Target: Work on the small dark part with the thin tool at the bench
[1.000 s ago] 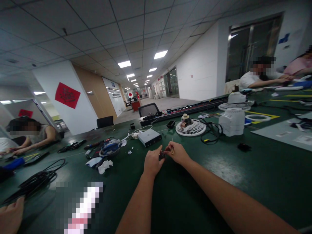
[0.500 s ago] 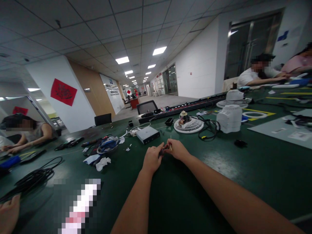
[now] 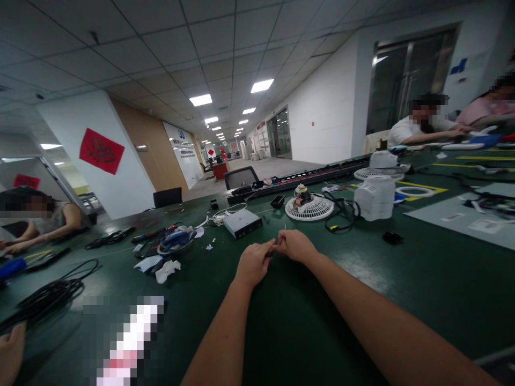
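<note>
Both hands are out front over the green table (image 3: 362,300), fingertips meeting just above its surface. Left hand (image 3: 251,264) and right hand (image 3: 296,245) each have a pinch grip clenched on the same small dark part (image 3: 272,250), which sits between the two sets of fingertips. It's mostly covered by fingers and too small to identify. A thin pale pin (image 3: 285,229) sticks up from the right-hand grip.

Around it:
- A grey box (image 3: 242,222) lies just beyond the hands, nearest item.
- A white fan grille (image 3: 309,208) with a motor on top sits behind and right, with a black cable (image 3: 341,215) looped beside it.
- White housing (image 3: 375,198) is further right, and a small black piece (image 3: 391,236) lies alone on the table right of the hands, well apart.
- A black tray (image 3: 277,201) and a long power strip (image 3: 322,174) sit along the far edge.
- To the left are a heap of tools and wires (image 3: 175,239) and a white rag (image 3: 167,271). A black cable coil (image 3: 44,297) is far left.
- A pixelated blur (image 3: 124,343) covers something at lower left, and another person's hand (image 3: 10,356) shows at the bottom left corner.
- Co-workers are seated at far left (image 3: 44,222) and far right (image 3: 422,128).

Nothing lies between the forearms and the part, and only bare table is under the hands.
</note>
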The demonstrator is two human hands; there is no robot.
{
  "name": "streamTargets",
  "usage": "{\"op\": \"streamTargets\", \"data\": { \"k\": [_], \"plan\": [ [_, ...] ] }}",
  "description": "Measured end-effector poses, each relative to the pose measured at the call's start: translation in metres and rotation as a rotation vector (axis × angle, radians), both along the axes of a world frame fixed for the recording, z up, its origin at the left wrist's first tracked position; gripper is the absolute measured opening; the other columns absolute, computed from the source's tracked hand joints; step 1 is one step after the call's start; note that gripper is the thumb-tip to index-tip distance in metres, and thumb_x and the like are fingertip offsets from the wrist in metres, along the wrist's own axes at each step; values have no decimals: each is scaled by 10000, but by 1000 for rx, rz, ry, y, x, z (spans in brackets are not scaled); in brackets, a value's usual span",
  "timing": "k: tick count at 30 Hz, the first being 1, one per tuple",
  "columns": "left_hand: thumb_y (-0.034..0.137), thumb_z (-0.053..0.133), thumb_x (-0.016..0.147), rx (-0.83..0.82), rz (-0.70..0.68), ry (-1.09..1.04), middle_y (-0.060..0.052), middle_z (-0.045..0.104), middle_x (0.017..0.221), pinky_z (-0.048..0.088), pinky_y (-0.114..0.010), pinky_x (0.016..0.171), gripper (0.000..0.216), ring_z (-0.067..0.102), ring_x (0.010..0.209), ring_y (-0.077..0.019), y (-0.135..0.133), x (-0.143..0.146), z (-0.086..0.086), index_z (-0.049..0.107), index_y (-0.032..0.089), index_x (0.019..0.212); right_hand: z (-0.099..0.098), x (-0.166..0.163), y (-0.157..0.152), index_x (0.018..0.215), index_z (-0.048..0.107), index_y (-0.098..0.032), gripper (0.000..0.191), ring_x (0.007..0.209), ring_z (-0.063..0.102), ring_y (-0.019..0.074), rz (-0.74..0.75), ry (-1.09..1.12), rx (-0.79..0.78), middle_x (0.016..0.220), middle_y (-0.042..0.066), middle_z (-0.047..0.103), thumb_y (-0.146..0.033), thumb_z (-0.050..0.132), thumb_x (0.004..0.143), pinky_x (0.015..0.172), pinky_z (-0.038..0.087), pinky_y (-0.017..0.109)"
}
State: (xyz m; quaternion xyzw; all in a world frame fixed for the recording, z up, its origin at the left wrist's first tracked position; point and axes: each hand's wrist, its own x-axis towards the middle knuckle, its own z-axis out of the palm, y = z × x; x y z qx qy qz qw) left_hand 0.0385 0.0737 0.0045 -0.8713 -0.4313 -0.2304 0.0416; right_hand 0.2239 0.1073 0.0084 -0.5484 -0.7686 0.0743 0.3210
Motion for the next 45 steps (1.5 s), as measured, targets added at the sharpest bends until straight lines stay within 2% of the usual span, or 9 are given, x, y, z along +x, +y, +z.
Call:
{"op": "streamTargets", "data": {
  "k": [6,11,15,18,20,26,31,38,45],
  "plan": [
    [219,605,855,113,45,-44,-41,651,1173,465,-341,914,482,608,993,-188,0,-2,-1,485,261,1320,-10,-8,8,590,493,-205,353,554,514,140,12,167,-54,577,-9,579,-457,702,724,511,308,241],
    [207,599,853,166,52,-112,-51,635,1203,464,-334,929,442,603,1060,-190,1,-5,-1,502,236,1283,-8,-17,5,595,426,-209,349,553,514,120,117,348,-123,585,-28,590,-405,692,709,519,352,219],
    [211,611,844,164,111,-165,-51,639,1193,471,-326,911,426,608,1053,-191,2,-5,-1,515,234,1259,-7,-21,1,695,531,-205,310,587,572,141,127,444,-89,635,-5,641,-487,563,821,578,419,239],
    [213,623,835,170,150,-208,-56,643,1182,474,-327,897,441,617,1029,-194,4,-6,-3,516,234,1262,-7,-25,0,812,636,-197,461,707,643,173,133,623,-82,732,40,694,-552,360,917,677,476,271],
    [202,632,824,173,179,-229,-54,648,1176,473,-333,896,459,621,1018,-196,6,-8,-5,513,236,1266,-5,-28,0,789,679,-182,550,746,664,195,106,731,-76,745,69,705,-600,343,907,697,493,285],
    [179,657,799,211,185,-293,-45,669,1124,485,-334,875,447,634,970,-195,8,-9,-7,538,220,1228,0,-38,-4,593,648,-156,612,511,623,176,169,1011,-157,534,77,653,-677,423,821,503,461,263],
    [179,666,788,246,150,-261,-34,680,1088,494,-332,830,446,640,917,-194,5,-8,-6,551,237,1214,-2,-39,-5,616,621,-171,419,467,592,157,185,968,-115,496,24,622,-528,522,813,451,431,242],
    [156,645,795,236,125,-190,-43,667,1126,480,-341,839,433,628,962,-205,2,-8,-2,544,221,1211,-7,-36,2,592,583,-176,422,452,590,160,267,1049,-210,475,16,606,-550,551,784,473,474,265],
    [176,649,801,218,131,-179,-46,668,1119,478,-332,825,426,632,961,-202,2,-7,-1,548,224,1212,-10,-36,4,613,605,-167,404,479,599,165,271,1065,-185,500,25,623,-533,571,782,486,473,264]
  ]
}}
